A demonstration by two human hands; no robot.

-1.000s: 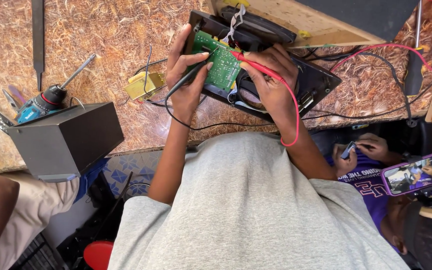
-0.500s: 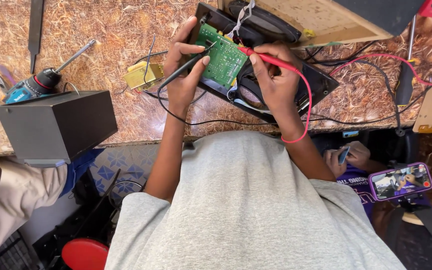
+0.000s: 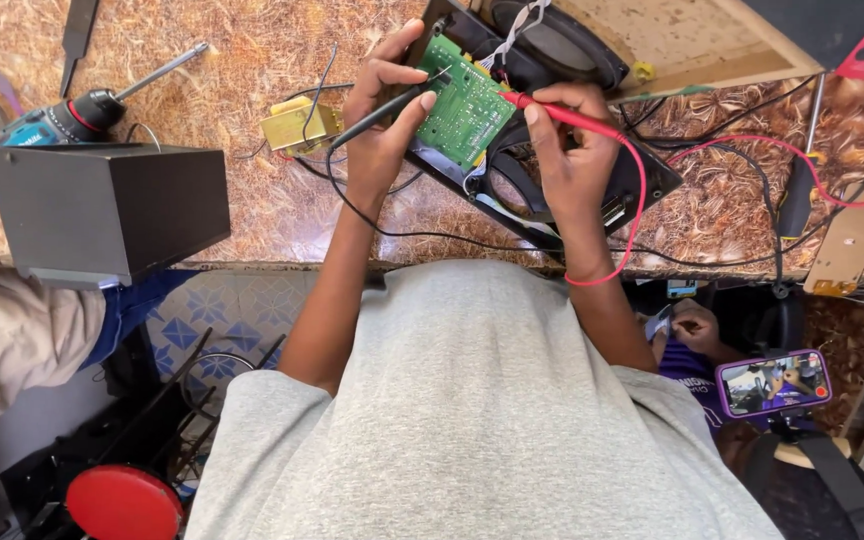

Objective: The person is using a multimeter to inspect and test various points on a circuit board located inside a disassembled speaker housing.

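circuit board (image 3: 467, 105) | green, tilted, between both hands | left hand (image 3: 384, 110) grips black probe (image 3: 382, 105), tip on board's near edge | right hand (image 3: 574, 150) grips red probe (image 3: 562, 115), tip touching board's right edge

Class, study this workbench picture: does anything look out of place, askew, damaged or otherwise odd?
Yes. The dark box at the near table edge juts past it, partly unsupported. The green circuit board stands tilted out of the opened black speaker panel while the left hand and right hand hold probes to it.
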